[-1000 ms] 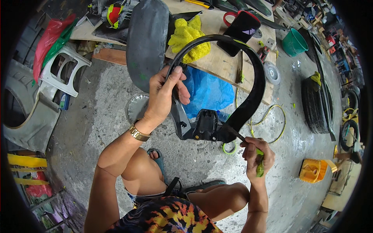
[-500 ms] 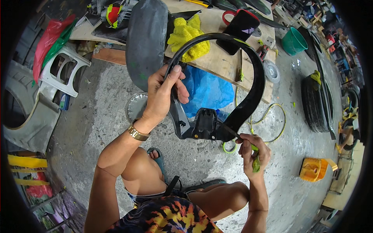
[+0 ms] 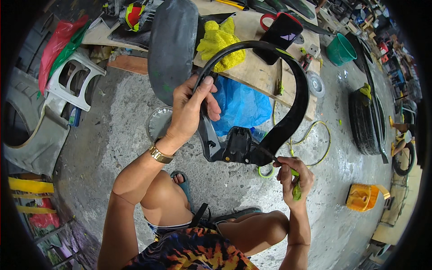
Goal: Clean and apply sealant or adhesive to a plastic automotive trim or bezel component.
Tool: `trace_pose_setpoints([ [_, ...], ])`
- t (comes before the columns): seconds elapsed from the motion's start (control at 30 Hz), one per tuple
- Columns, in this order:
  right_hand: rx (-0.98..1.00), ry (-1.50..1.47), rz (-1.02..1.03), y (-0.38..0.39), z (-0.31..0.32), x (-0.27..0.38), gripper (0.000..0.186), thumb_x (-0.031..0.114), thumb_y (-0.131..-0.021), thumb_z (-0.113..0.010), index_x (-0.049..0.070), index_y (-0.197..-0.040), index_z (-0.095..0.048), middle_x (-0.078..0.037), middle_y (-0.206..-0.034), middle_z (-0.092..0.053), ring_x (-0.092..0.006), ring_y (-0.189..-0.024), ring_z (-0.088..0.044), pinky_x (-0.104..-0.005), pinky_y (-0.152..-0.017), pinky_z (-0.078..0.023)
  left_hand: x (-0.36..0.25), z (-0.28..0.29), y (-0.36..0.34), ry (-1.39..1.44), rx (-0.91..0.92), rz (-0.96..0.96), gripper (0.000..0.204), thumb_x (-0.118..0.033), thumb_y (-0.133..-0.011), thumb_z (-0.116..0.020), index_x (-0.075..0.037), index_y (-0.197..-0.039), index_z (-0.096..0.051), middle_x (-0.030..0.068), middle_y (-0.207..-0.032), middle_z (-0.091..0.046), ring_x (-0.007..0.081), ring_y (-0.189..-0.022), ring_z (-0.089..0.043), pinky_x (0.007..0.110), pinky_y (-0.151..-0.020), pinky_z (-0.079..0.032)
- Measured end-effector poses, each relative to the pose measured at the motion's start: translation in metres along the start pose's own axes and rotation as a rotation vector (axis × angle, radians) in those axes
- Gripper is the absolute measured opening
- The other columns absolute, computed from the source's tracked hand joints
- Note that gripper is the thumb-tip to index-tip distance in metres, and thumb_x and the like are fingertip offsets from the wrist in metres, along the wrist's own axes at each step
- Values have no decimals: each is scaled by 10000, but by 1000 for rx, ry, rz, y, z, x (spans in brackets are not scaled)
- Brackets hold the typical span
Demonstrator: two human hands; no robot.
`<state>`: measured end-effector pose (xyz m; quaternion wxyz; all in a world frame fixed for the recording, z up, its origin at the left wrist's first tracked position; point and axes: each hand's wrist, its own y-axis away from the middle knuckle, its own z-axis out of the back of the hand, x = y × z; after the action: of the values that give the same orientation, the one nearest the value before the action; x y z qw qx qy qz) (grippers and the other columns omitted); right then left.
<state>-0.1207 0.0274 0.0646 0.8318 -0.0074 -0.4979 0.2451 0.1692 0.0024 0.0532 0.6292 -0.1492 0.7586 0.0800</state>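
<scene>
A black ring-shaped plastic part with a moulded bracket at its bottom is held up in front of me. My left hand grips its left rim, thumb on the near face and fingers curled behind. Low on the right, my right hand is closed around a thin dark blade-like tool with a green-wrapped handle. The tool's tip lies against the part beside the bracket; whether it cuts or scrapes there is too small to tell.
Behind the ring stands a wooden bench with a yellow cloth, a black phone and a red-handled mug. A blue plastic bag lies below. Around me are a green bucket, black tyre, yellow container and white plastic stool.
The ring's top and the bench have shifted very slightly in view. Both hands keep their grips, and the tool's tip stays beside the bracket with barely any visible movement.
</scene>
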Motion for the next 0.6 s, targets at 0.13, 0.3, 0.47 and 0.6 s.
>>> trace_pose_setpoints([
  [0.13, 1, 1, 17, 0, 1, 0, 165, -70, -871, -575, -16, -1012, -641, -129, -811, -688, -196, -713, -677, -278, -650, -523, 0, 0, 1, 8, 4, 6, 380, -375, -996, -515, -9, -905, -560, 101, -577, -610, 151, -447, -576, 243, -452, -465],
  [0.3, 24, -14, 10, 2, 3, 0, 135, -49, -884, -582, -18, -1001, -642, -126, -802, -690, -189, -712, -680, -275, -645, -526, -1, 0, 2, -11, 8, -1, 380, -377, -995, -515, -14, -897, -567, 96, -574, -611, 147, -446, -576, 240, -453, -464],
  [0.47, -30, -97, -96, 2, 7, 7, 102, -23, -907, -577, -11, -984, -643, -102, -767, -689, -147, -636, -639, -255, -590, -505, -1, 2, 1, -13, 6, -2, 377, -377, -995, -515, -17, -900, -571, 94, -574, -612, 145, -446, -578, 238, -454, -466],
  [0.6, -27, -103, -80, 3, 4, 3, 102, -15, -911, -578, -8, -988, -644, -102, -768, -689, -133, -610, -619, -245, -572, -489, 0, 1, 1, -4, 3, 5, 372, -374, -995, -516, -19, -900, -573, 94, -574, -613, 145, -446, -579, 237, -455, -468],
])
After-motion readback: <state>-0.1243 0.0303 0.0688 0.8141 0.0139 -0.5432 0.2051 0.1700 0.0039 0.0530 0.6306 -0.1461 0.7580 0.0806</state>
